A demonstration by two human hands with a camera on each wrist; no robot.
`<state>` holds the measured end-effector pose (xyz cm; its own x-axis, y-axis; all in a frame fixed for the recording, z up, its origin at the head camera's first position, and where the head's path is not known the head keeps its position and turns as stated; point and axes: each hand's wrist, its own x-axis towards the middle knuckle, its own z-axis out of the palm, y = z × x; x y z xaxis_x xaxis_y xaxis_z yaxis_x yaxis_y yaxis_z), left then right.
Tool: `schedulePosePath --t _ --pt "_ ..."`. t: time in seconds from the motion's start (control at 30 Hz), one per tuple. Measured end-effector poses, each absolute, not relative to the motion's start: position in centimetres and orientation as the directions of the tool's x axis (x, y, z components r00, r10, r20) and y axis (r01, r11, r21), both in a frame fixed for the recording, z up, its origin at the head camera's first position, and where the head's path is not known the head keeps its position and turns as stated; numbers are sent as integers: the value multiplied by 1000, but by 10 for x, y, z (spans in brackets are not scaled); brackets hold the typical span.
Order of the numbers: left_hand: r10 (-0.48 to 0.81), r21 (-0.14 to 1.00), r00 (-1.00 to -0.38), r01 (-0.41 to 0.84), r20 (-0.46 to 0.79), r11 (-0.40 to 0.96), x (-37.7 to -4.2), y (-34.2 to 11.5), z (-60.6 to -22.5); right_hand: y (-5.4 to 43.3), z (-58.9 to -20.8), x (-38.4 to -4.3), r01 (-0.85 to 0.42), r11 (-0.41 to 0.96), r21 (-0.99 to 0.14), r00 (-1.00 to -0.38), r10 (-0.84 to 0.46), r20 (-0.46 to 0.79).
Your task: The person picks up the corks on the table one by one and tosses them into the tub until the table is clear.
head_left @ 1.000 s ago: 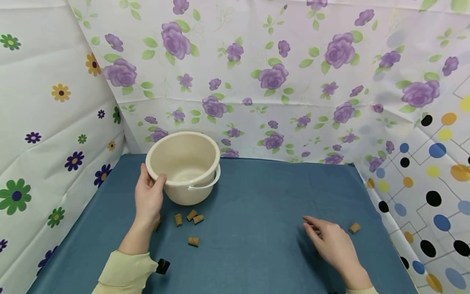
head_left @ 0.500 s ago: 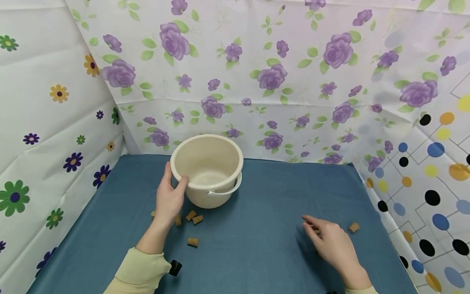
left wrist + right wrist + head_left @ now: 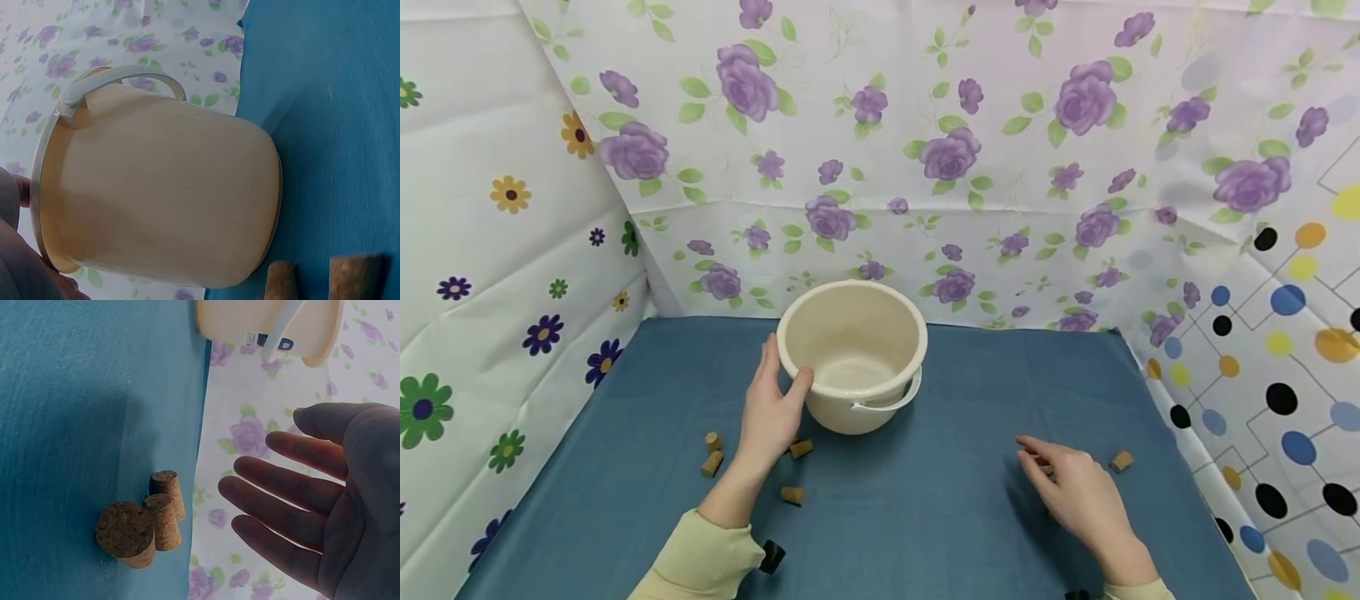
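My left hand [image 3: 772, 417] grips the near left rim of a cream plastic bucket [image 3: 850, 417], its thumb over the rim. A white handle [image 3: 891, 403] hangs down the bucket's front right side. The part of the bucket's inside that shows holds nothing. Whether its base touches the cloth I cannot tell. Corks [image 3: 793, 496] lie around my left wrist, one pair partly hidden by the hand. On the right, my right hand [image 3: 1078, 496] hovers palm inward with relaxed fingers, holding nothing. Several corks [image 3: 164, 522] lie beside it, mostly hidden from the head view.
A blue cloth [image 3: 940, 483] covers the table. Flowered sheeting [image 3: 955, 217] rises behind it, with a daisy-patterned sheet [image 3: 512, 275] on the left and a dotted one [image 3: 1292, 392] on the right. A lone cork [image 3: 1122, 461] lies right of my right hand.
My left hand has carried the bucket to the right and slightly nearer. Two corks at the left that the arm covered now show. My right hand has stayed in place.
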<state>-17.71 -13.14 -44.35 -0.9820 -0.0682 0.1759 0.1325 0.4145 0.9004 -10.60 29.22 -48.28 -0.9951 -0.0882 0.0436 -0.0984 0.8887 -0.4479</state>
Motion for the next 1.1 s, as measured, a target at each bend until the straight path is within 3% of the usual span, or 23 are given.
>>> schedulePosePath --t 1.1 --pt "75 906 -969 248 236 344 -151 -73 -444 272 -467 -114 -165 872 -460 -979 -87 187"
